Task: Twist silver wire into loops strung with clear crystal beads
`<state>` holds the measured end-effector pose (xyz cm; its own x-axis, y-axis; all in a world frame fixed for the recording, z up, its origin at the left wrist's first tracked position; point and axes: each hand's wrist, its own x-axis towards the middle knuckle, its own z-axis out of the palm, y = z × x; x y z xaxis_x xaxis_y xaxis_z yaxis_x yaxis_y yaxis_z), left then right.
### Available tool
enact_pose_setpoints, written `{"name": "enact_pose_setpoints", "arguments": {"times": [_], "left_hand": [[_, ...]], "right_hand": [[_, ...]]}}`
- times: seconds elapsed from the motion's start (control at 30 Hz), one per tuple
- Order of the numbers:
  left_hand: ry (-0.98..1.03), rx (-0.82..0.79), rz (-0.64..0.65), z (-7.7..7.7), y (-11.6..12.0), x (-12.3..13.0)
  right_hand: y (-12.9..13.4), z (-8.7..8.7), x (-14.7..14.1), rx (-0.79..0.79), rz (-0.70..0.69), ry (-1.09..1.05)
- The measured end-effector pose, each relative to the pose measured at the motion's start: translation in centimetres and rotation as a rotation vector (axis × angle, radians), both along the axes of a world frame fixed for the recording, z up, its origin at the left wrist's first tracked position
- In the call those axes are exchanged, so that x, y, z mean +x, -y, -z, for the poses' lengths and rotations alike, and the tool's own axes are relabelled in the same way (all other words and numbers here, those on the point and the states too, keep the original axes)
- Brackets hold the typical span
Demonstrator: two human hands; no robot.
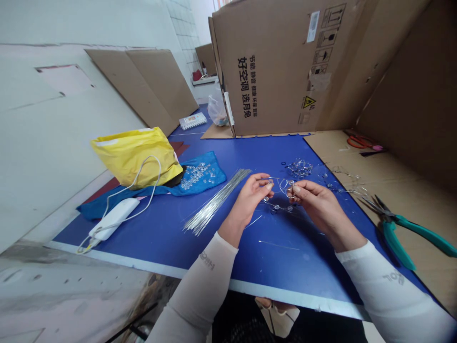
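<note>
Between my two hands is a thin silvery wire (282, 183) with clear beads on it, held a little above the blue table. My left hand (257, 189) pinches its left part near a bead, thumb against forefinger. On the other side my right hand (311, 195) pinches the wire's curled loops and a clear bead. A row of clear beads (276, 208) hangs or lies just below the fingers; I cannot tell which. Left of my left hand lies a bundle of straight metal wires (219, 200). Beyond my right hand sits a tangled heap of bent wire pieces (300, 167).
Green-handled pliers (391, 219) lie at right on cardboard, with orange-handled scissors (359, 141) farther back. Loose clear beads (200, 175) rest on a blue cloth (217, 166) beside a yellow bag (139, 157). A white power strip (116, 219) lies front left. A large carton (278, 71) stands behind.
</note>
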<state>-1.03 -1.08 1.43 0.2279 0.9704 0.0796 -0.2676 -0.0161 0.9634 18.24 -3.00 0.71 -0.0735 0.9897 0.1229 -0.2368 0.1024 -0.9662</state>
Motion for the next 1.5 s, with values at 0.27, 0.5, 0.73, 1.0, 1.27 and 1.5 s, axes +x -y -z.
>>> {"name": "enact_pose_setpoints", "arguments": {"times": [0.27, 0.5, 0.73, 1.0, 1.27, 1.5], "left_hand": [[-0.554, 0.550, -0.274, 0.3, 0.7, 0.6], [-0.630, 0.692, -0.277, -0.2, 1.5, 0.7], [-0.587, 0.625, -0.252, -0.1, 1.3, 0.9], [-0.359, 0.412, -0.227, 0.3, 0.4, 0.7], [-0.187, 0.130, -0.174, 0.4, 0.0, 0.6], [-0.035, -0.014, -0.118, -0.1, 0.2, 0.6]], "right_hand": [[0.0, -0.3, -0.1, -0.096, -0.027, -0.103], [0.1, -0.5, -0.3, -0.087, -0.009, -0.129], [0.1, -0.3, -0.1, -0.098, -0.014, -0.139], [0.1, -0.3, -0.2, -0.094, -0.052, -0.096], [0.2, -0.3, -0.4, -0.152, -0.094, -0.112], [0.0, 0.0, -0.3, -0.159, -0.098, -0.092]]}}
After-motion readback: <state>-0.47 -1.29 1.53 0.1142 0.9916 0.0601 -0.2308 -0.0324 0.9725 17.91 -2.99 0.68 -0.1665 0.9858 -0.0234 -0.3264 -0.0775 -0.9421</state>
